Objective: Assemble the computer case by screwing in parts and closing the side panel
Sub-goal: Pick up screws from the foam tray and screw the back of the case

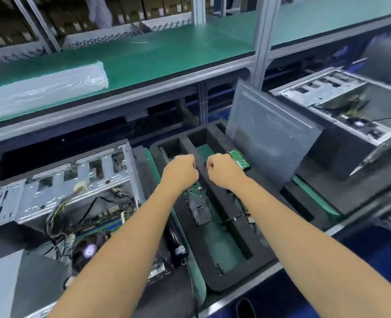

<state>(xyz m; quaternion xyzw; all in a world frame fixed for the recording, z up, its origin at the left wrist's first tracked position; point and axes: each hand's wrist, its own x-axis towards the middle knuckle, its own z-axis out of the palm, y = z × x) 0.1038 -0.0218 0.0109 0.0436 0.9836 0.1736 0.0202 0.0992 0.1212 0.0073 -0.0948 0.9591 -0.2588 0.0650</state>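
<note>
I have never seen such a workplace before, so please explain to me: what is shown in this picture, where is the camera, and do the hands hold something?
There is no robot here. A person wears one camera on the head, so you look forward and down along both arms.

The left hand and right hand are curled over a black foam tray with cut-out pockets. Whether they pinch anything small I cannot tell, as only their backs show.

A small green circuit board lies in the tray beside the right hand. To the left lies an open computer case, with cables and a motherboard visible inside. A grey side panel leans behind the tray, and a second open case stands further right. Above runs a green shelf.
</note>
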